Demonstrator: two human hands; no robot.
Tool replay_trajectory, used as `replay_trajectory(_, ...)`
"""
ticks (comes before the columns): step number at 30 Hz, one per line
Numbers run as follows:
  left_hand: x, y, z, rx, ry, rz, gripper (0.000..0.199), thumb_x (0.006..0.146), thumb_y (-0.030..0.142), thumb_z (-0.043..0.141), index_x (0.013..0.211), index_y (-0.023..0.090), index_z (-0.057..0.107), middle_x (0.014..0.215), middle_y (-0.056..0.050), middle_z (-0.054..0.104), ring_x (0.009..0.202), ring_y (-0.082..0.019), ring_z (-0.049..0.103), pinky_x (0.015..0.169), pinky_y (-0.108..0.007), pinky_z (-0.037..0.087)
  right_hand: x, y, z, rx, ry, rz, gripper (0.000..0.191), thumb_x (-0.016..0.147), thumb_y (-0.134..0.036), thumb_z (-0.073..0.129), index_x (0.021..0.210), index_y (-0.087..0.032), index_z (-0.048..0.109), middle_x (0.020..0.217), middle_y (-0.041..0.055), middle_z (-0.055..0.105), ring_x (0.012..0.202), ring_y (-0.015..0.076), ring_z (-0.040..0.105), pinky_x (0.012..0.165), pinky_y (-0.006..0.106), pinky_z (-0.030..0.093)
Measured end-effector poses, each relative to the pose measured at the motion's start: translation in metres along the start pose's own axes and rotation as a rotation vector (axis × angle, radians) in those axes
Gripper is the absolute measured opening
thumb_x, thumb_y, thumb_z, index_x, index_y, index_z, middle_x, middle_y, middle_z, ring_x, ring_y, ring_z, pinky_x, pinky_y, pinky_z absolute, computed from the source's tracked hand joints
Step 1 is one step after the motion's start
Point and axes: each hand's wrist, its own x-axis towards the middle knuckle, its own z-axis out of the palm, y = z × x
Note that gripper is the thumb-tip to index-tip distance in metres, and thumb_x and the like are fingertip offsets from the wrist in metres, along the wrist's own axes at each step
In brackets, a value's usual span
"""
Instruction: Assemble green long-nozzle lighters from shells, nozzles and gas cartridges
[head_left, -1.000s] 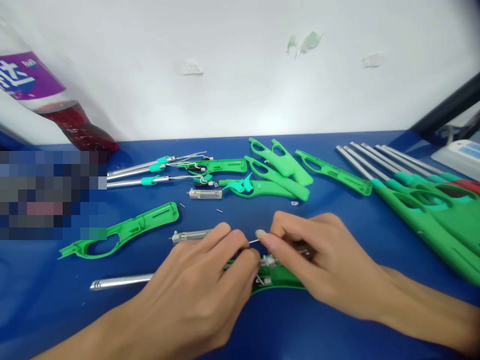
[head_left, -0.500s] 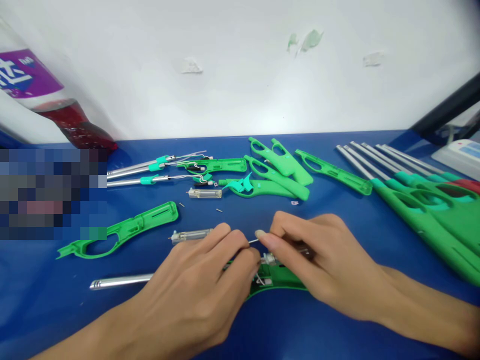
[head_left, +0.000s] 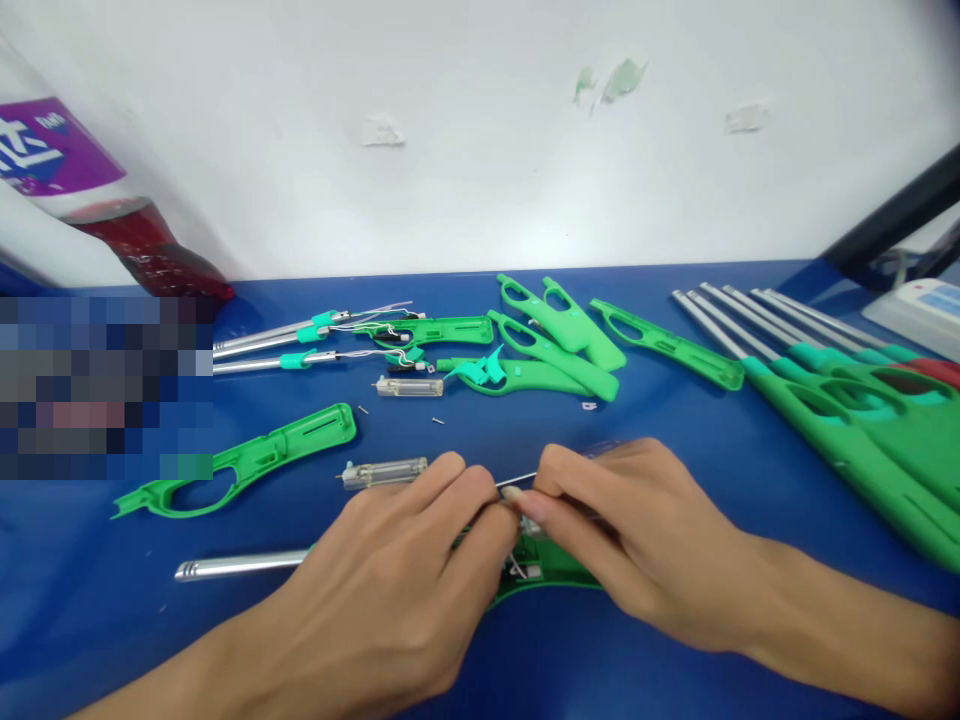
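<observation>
Low in the middle lies an open green lighter casing (head_left: 559, 570), with a silver barrel (head_left: 240, 566) reaching out to the left. My left hand (head_left: 397, 570) is curled over the barrel end of this lighter and holds it down; its fingertips are hidden. My right hand (head_left: 637, 540) is closed over the casing's other end, thumb and forefinger together at a thin pale rod or wire (head_left: 519, 481) that runs between both hands. Under the right thumb a clear fuel tank (head_left: 531, 526) is partly covered. A white connector (head_left: 532, 572) shows inside the casing.
Behind my left hand lies another clear tank (head_left: 390, 472), beside an empty green half-shell (head_left: 315, 428). Farther back are wired barrels (head_left: 300, 361), green shells (head_left: 555, 375) and small screws (head_left: 439, 420). Lighters (head_left: 840, 430) with barrels line the right; a bottle (head_left: 150, 240) stands left.
My right hand has shifted slightly left and tilted, covering more of the clear tank. More of the thin rod or wire shows. The barrel has slid slightly left.
</observation>
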Motion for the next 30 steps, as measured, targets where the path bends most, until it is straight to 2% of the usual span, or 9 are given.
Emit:
replay_trajectory(9,-0.002,0.000,-0.002,0.001,0.008,0.005,0.023,0.097,0.001,0.050,0.096,0.013,0.070,0.088,-0.009,0.070,0.080,-0.024,0.065,0.061,-0.038,0.057,0.001,-0.001,-0.001,-0.001,-0.012,-0.013,0.031,0.114,-0.030,0.041,0.084,-0.026,0.038,0.061,-0.0093,0.047,0.048,0.0086,0.040,0.051,0.028,0.025)
replay_trajectory(13,-0.002,-0.001,-0.001,-0.012,-0.010,-0.008,0.016,0.098,0.004,0.056,0.101,0.013,0.069,0.090,-0.008,0.069,0.081,-0.025,0.063,0.063,-0.040,0.055,0.002,0.000,-0.004,0.037,-0.022,0.043,0.031,0.115,-0.032,0.042,0.084,-0.026,0.035,0.061,-0.0108,0.041,0.047,0.0079,0.036,0.050,0.026,0.025)
replay_trajectory(16,0.002,-0.002,-0.002,0.007,0.028,-0.016,0.009,0.101,0.009,0.060,0.102,0.014,0.067,0.090,-0.006,0.070,0.079,-0.024,0.062,0.060,-0.040,0.052,0.005,0.000,-0.007,0.077,0.000,0.075,0.034,0.115,-0.032,0.042,0.083,-0.026,0.031,0.060,-0.0113,0.036,0.048,0.0081,0.031,0.049,0.025,0.025)
replay_trajectory(20,0.006,-0.003,-0.002,0.016,0.035,-0.028,0.010,0.103,0.012,0.058,0.099,0.015,0.067,0.086,-0.005,0.069,0.076,-0.024,0.061,0.058,-0.041,0.050,0.006,-0.001,-0.009,0.083,0.016,0.099,0.035,0.115,-0.034,0.042,0.082,-0.026,0.032,0.060,-0.0108,0.034,0.048,0.0086,0.031,0.049,0.026,0.025)
replay_trajectory(26,-0.002,-0.003,0.000,-0.015,0.004,-0.031,0.016,0.094,0.002,0.059,0.103,0.014,0.067,0.091,-0.008,0.068,0.082,-0.026,0.060,0.060,-0.040,0.050,0.005,-0.002,-0.009,0.064,0.006,0.059,0.034,0.115,-0.030,0.042,0.084,-0.027,0.030,0.060,-0.0114,0.033,0.048,0.0085,0.031,0.048,0.026,0.025)
replay_trajectory(30,-0.007,-0.004,0.001,-0.043,-0.013,-0.023,0.021,0.091,-0.001,0.057,0.103,0.013,0.067,0.091,-0.008,0.066,0.082,-0.025,0.058,0.062,-0.039,0.051,0.002,-0.001,-0.007,0.023,-0.006,0.043,0.031,0.116,-0.033,0.039,0.086,-0.027,0.033,0.061,-0.0112,0.040,0.048,0.0086,0.036,0.049,0.026,0.026)
